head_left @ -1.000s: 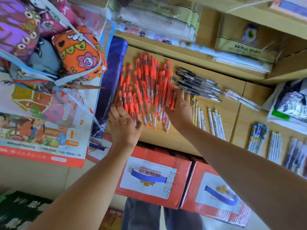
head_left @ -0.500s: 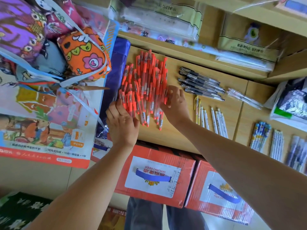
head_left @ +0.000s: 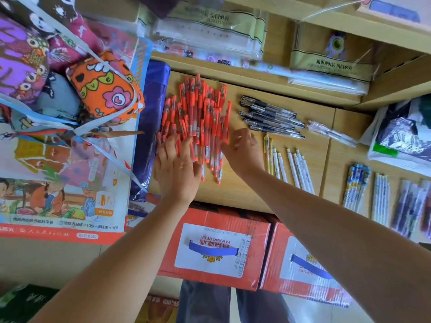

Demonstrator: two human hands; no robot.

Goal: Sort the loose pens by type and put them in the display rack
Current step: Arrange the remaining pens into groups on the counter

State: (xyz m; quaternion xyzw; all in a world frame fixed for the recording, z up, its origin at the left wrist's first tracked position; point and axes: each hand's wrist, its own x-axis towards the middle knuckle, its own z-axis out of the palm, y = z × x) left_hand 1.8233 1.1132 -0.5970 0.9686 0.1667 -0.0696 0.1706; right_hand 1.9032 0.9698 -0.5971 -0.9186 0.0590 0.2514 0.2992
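The left hand [head_left: 177, 169] lies flat, fingers straight, on the near left corner of the red pens [head_left: 200, 108]. These form a heap on the wooden worktop [head_left: 233, 194], with barrels running mostly away from the person and tips toward them. The right hand [head_left: 242, 152] sits just across the heap, fingers loosely bent against its right edge and apparently pinching nothing (the fingertips are blurred). Squaring the bundle therefore looks like pressing inward across the barrels, both hands equally near.

Light wooden surface [head_left: 245, 197] under a wooden shelf [head_left: 349, 24], two red cardboard boxes [head_left: 203, 217] beneath, pale tiled floor [head_left: 46, 259], dark rug [head_left: 23, 304] lower left, bright even light.
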